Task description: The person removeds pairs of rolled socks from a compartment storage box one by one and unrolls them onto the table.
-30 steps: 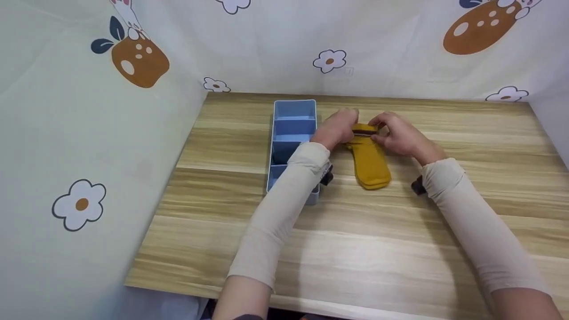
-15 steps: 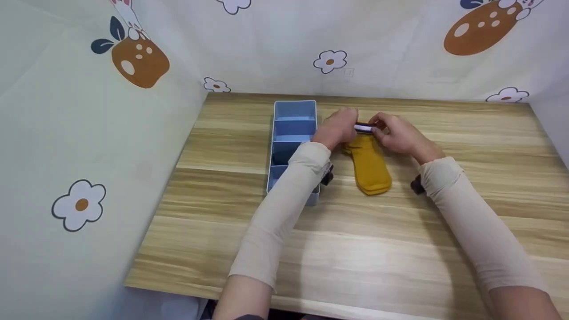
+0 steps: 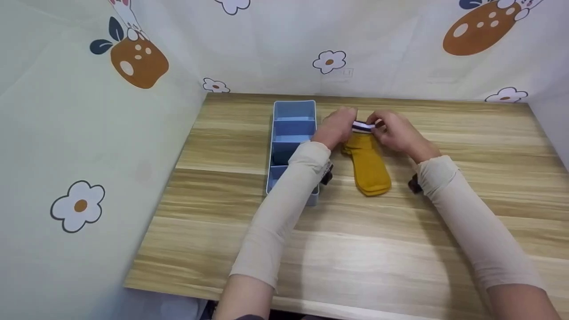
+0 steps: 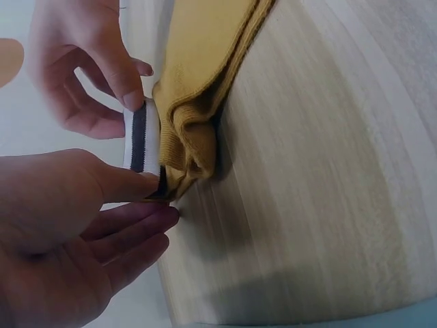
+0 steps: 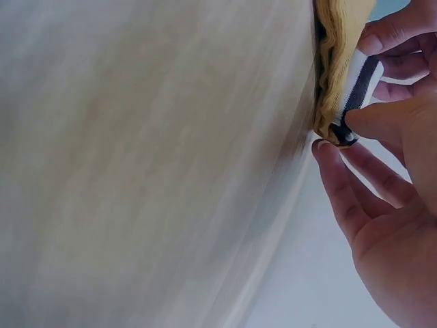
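Observation:
A mustard-yellow pair of socks (image 3: 371,171) lies on the table, one sock on top of the other, toes toward the person. At the far end, the white-and-dark striped cuff (image 4: 140,140) is turned over. My left hand (image 3: 338,126) pinches the cuff's left side between thumb and fingers, with the thumb on the stripes. Opposite it, my right hand (image 3: 398,133) pinches the right side, thumb on the striped band in the right wrist view and fingertips beneath the edge. Yellow fabric bunches beside the cuff in the left wrist view.
Left of the socks stands a blue divided box (image 3: 294,111) with several compartments in a row; my left forearm covers part of its near end. The wood-grain table (image 3: 213,213) meets a patterned wall covering (image 3: 266,53) at the back and left.
The sock cuff has gone from mostly yellow with a dark line to showing white and dark stripes, turned over by both hands. The toe end has shifted slightly toward the person.

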### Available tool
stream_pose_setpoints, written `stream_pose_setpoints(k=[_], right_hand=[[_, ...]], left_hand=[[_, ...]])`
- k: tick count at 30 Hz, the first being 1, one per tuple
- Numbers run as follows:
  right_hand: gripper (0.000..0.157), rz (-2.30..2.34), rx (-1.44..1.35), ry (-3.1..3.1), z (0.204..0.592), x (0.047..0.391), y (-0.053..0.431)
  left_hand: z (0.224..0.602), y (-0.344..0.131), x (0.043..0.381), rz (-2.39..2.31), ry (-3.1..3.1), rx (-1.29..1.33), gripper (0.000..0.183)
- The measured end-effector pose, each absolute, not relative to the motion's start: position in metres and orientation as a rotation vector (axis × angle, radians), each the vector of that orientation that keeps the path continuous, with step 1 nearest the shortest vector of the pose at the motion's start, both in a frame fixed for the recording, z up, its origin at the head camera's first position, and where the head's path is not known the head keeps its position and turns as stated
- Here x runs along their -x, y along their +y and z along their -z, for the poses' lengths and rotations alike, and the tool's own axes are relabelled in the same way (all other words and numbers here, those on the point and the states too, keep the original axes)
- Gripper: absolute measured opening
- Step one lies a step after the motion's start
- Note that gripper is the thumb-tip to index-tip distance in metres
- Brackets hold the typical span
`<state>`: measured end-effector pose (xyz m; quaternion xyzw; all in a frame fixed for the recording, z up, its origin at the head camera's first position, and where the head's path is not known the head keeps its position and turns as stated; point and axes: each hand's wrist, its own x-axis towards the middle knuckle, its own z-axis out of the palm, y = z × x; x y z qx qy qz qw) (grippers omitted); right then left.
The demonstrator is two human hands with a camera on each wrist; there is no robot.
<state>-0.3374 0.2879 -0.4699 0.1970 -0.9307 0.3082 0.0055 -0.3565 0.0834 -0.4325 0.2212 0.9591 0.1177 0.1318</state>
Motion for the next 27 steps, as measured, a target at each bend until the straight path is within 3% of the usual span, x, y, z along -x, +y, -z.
stream_pose_setpoints(k=[27], right_hand=[[0.027,-0.866,-0.537,-2.982,0.469,0.351,0.286]], left_hand=[[0.432,0.086,0.368,-0.286,2.851,-0.660,0.025]])
